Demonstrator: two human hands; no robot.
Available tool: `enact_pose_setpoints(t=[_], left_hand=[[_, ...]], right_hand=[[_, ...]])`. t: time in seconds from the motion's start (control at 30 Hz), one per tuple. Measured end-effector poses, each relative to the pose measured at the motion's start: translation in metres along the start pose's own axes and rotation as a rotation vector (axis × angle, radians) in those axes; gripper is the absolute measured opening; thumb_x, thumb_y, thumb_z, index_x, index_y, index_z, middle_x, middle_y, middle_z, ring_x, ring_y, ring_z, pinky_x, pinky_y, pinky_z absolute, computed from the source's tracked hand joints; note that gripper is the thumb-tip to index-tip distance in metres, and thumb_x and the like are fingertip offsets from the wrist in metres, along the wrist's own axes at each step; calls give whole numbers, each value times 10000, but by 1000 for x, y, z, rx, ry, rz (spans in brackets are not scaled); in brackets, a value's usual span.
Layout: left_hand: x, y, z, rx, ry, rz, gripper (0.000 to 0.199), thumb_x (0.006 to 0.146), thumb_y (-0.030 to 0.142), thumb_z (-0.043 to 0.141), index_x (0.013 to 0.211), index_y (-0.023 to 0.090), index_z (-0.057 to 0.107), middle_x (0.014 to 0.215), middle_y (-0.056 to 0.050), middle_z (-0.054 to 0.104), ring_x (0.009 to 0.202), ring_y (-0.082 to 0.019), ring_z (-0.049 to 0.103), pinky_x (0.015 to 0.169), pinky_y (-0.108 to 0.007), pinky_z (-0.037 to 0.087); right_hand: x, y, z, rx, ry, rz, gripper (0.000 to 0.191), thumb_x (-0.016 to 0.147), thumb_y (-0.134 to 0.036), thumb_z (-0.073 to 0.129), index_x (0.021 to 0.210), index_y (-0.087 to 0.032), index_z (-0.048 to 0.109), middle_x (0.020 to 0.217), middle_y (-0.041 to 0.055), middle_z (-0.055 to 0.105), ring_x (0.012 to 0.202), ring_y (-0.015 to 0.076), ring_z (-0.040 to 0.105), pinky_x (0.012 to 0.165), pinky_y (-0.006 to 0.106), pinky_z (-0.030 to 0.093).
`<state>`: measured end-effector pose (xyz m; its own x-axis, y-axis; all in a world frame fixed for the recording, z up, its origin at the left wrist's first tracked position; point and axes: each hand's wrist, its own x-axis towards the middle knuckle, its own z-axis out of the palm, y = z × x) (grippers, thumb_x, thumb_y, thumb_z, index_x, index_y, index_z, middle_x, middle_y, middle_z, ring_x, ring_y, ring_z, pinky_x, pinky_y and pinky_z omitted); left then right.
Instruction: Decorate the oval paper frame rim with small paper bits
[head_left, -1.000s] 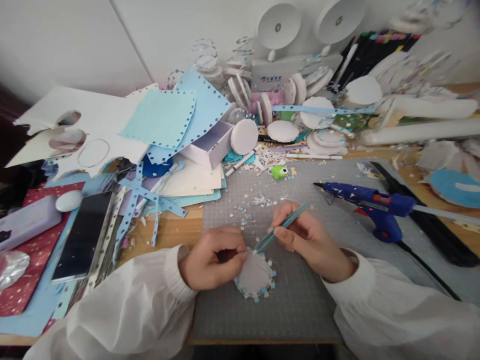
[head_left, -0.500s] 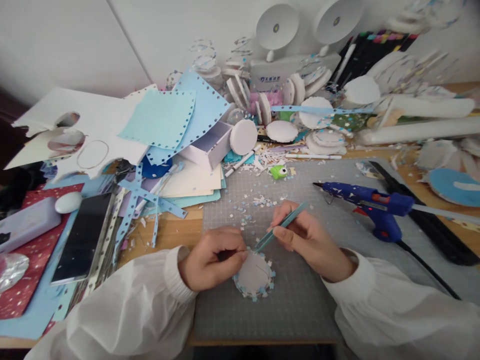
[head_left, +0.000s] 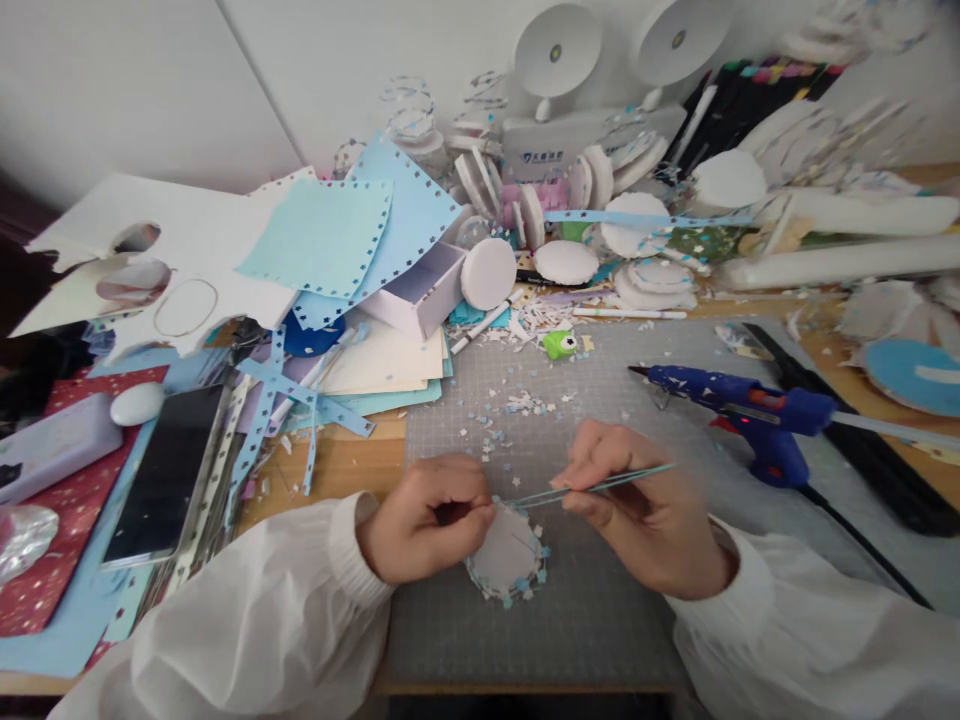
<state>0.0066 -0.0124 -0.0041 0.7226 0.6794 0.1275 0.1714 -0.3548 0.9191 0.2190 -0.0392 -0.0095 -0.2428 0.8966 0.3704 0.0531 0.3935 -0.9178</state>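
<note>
A round white disc (head_left: 507, 555) trimmed with small pale-blue and white stars lies on the grey cutting mat (head_left: 450, 640). My left hand (head_left: 431, 520) is closed in a pinch at its upper left rim; the fingers hide the exact grip. Between the thumb and fingers of my right hand (head_left: 637, 510) is a pair of turquoise tweezers (head_left: 619, 480). They lie nearly level, their tips at the disc's top rim beside my left fingertips. Whether the tips hold a star is too small to tell. Loose paper stars (head_left: 529, 403) are scattered on the mat behind the disc.
A blue glue gun (head_left: 739, 400) with its red light lit lies at right, its cord trailing forward. Behind are a green punch (head_left: 560, 345), white discs (head_left: 489, 273) and paper scraps. Punched sheets (head_left: 319, 240) and a phone (head_left: 169, 475) are at left.
My right hand has moved a little right and toward me. The tweezers have turned from a steep slant to nearly level, tips still by the disc's rim. My left hand is nearly unmoved.
</note>
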Motion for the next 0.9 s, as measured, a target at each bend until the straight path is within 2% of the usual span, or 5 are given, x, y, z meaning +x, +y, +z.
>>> enact_pose_setpoints(t=[0.4, 0.47, 0.57, 0.7, 0.9], left_hand=[[1, 2, 0, 25, -19, -2, 322, 853, 189, 429, 542, 176, 348, 512, 15, 370, 525, -110, 370, 517, -242, 290], [1, 2, 0, 26, -19, 2, 315, 852, 194, 431, 545, 174, 363, 514, 15, 373, 521, -109, 369, 513, -241, 288], [1, 2, -1, 24, -21, 6, 306, 848, 186, 433, 548, 171, 379, 516, 16, 372, 520, -109, 368, 508, -239, 286], [1, 2, 0, 17, 0, 13, 312, 846, 174, 439, 542, 170, 368, 510, 23, 356, 514, -103, 356, 504, -236, 282], [-1, 3, 1, 9, 26, -16, 297, 848, 170, 455, 559, 163, 392, 538, 23, 372, 509, -92, 359, 499, -225, 285]], right_hand=[[-1, -1, 2, -22, -30, -6, 117, 803, -154, 593, 850, -256, 560, 710, 11, 578, 618, 136, 513, 518, 284, 412], [1, -1, 1, -20, -2, 1, 104, 803, -163, 596, 838, -252, 557, 706, 10, 574, 623, 137, 518, 523, 283, 416], [6, 1, -2, -88, 114, 1, 75, 799, -182, 611, 809, -244, 571, 699, 18, 574, 645, 152, 541, 550, 300, 438], [11, 8, -2, -249, 247, 94, 62, 780, -217, 650, 796, -229, 591, 746, 41, 605, 715, 176, 579, 587, 315, 469], [14, 11, 3, -225, 219, 118, 101, 751, -197, 672, 753, -216, 573, 806, 33, 641, 773, 164, 617, 709, 318, 509]])
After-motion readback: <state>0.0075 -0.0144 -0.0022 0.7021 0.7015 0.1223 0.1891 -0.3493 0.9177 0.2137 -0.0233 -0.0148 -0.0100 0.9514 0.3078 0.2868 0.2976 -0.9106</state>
